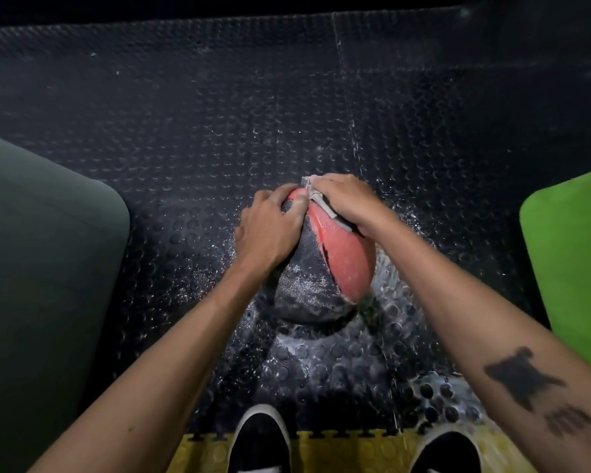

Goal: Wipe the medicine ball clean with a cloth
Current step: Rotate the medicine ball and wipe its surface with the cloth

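Note:
A red and dark grey medicine ball [325, 268] sits on the black studded floor mat in the middle of the view, its red panel cracked along the seam. My left hand [270, 227] lies spread over the ball's upper left side, fingers wrapped onto its top. My right hand [347, 201] presses a pale grey cloth [325, 204] flat against the ball's upper right; only the cloth's edge shows beneath the palm and fingers.
A dark green mat [41, 268] lies at the left and a bright green mat [574, 261] at the right. The black studded floor [219, 131] shows white scuffs around the ball. My two black shoes [260, 438] stand on yellow interlocking tiles [348, 452] at the bottom.

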